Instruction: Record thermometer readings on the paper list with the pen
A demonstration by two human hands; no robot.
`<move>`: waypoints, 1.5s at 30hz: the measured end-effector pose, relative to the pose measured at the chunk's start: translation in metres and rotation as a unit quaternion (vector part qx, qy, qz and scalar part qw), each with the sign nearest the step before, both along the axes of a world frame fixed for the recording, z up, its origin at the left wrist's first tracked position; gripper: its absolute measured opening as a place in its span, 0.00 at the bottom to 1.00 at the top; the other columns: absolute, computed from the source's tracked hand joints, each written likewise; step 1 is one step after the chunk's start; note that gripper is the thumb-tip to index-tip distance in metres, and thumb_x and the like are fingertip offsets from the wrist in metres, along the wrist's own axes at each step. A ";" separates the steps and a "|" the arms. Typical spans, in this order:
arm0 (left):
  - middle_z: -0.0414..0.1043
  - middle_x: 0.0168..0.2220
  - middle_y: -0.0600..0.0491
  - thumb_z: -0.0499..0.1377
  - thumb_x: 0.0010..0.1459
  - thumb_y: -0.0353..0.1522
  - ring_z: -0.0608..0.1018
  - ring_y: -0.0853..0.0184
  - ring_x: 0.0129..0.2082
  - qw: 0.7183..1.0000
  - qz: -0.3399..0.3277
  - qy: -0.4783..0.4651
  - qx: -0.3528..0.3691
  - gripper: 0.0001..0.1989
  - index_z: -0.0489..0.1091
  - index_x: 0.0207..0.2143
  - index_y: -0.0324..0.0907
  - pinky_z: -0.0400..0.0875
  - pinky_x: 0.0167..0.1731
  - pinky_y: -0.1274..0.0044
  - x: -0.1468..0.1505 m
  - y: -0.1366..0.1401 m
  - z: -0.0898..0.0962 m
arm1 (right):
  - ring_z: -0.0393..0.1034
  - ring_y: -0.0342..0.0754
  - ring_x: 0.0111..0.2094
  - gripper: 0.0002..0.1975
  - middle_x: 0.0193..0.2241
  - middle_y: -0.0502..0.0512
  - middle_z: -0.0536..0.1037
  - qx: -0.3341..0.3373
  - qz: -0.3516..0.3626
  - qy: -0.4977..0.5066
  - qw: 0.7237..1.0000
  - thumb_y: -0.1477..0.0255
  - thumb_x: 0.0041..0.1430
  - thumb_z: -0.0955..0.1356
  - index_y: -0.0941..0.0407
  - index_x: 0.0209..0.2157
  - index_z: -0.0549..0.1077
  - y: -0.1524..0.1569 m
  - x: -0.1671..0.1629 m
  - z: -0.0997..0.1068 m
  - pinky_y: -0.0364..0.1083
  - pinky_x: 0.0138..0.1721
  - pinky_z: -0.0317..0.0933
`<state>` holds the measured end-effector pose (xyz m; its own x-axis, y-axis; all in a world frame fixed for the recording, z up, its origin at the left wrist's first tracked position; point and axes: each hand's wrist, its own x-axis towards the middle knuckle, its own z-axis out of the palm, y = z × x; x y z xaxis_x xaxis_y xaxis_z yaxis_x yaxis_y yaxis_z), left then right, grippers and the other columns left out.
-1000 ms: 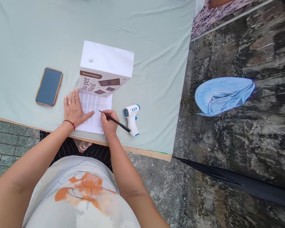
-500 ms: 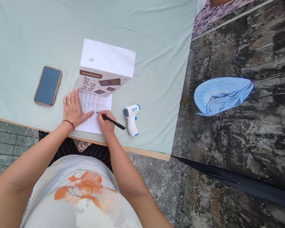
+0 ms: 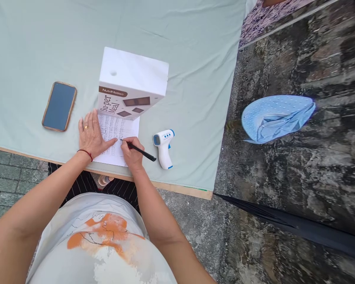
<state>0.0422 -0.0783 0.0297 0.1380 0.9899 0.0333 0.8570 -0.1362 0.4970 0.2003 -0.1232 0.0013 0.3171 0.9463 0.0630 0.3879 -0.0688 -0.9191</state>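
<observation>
- A phone (image 3: 59, 106) with a dark screen and a brownish case lies on the pale green tablecloth (image 3: 195, 59) at about ten o'clock from the hands, well apart from them.
- The left hand (image 3: 91, 136) lies flat and open on the left part of the paper sheet (image 3: 118, 134), gripping nothing; a ring sits on one finger and a red cord on the wrist.
- The sheet, near the table's front edge, carries rows of small print too fine to read.
- At twelve o'clock from the sheet stands a white box (image 3: 130, 85), its base on the sheet's far end; its label reads "NutriMotion" and "Su-per Meal".
- The right hand (image 3: 132, 152) is closed around a black pen (image 3: 139, 150), whose tip touches the sheet just beside the left forefinger.
- At three o'clock from the right hand, just beside the pen's end, a white-and-blue infrared thermometer (image 3: 163, 146) lies on the cloth.
- Farther right, on the ground, lies a light blue perforated item (image 3: 276, 116); a black umbrella (image 3: 298, 228) is at five o'clock.
</observation>
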 end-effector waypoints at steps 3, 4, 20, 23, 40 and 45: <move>0.49 0.69 0.33 0.60 0.47 0.58 0.51 0.43 0.70 1.000 0.000 0.000 -0.002 0.60 0.41 0.69 0.32 0.34 0.68 0.53 0.000 0.000 0.000 | 0.66 0.45 0.25 0.07 0.22 0.47 0.73 -0.003 0.002 -0.005 1.000 0.65 0.52 0.64 0.53 0.26 0.69 0.000 0.000 0.000 0.46 0.31 0.64; 0.49 0.69 0.32 0.60 0.47 0.58 0.51 0.43 0.70 1.000 0.001 0.000 -0.003 0.60 0.41 0.69 0.32 0.34 0.68 0.53 0.000 0.000 0.000 | 0.66 0.45 0.25 0.07 0.22 0.47 0.73 -0.004 0.005 -0.005 1.000 0.65 0.52 0.64 0.53 0.26 0.69 0.000 0.000 0.000 0.46 0.31 0.64; 0.49 0.68 0.32 0.62 0.46 0.56 0.51 0.43 0.70 1.000 0.003 0.005 -0.003 0.60 0.41 0.69 0.30 0.34 0.68 0.53 0.001 0.000 0.001 | 0.66 0.45 0.25 0.07 0.22 0.47 0.73 0.000 0.003 0.009 1.000 0.65 0.52 0.64 0.52 0.26 0.68 0.001 0.001 0.000 0.46 0.31 0.64; 0.49 0.68 0.32 0.62 0.46 0.56 0.51 0.43 0.70 1.000 0.001 0.008 -0.004 0.60 0.41 0.69 0.31 0.34 0.68 0.53 0.000 0.000 0.001 | 0.66 0.45 0.25 0.06 0.22 0.46 0.73 0.004 0.003 -0.001 1.000 0.66 0.52 0.63 0.52 0.26 0.68 0.001 0.001 -0.001 0.46 0.31 0.64; 0.49 0.69 0.33 0.60 0.47 0.58 0.51 0.44 0.70 1.000 0.001 0.001 -0.004 0.59 0.42 0.69 0.32 0.33 0.68 0.54 0.000 0.001 0.001 | 0.66 0.45 0.25 0.07 0.22 0.47 0.72 0.008 -0.004 0.006 1.000 0.65 0.52 0.63 0.52 0.26 0.67 0.001 0.001 0.000 0.46 0.31 0.64; 0.49 0.69 0.33 0.61 0.46 0.58 0.51 0.43 0.70 1.000 0.003 -0.010 -0.005 0.60 0.42 0.69 0.33 0.33 0.68 0.53 0.000 0.001 0.001 | 0.66 0.46 0.25 0.07 0.22 0.47 0.73 0.000 -0.002 -0.014 1.000 0.65 0.51 0.63 0.52 0.26 0.68 0.001 0.001 0.000 0.47 0.31 0.64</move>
<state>0.0421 -0.0772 0.0309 0.1321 0.9909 0.0258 0.8474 -0.1264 0.5157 0.2010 -0.1224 0.0014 0.3182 0.9454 0.0711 0.4132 -0.0708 -0.9079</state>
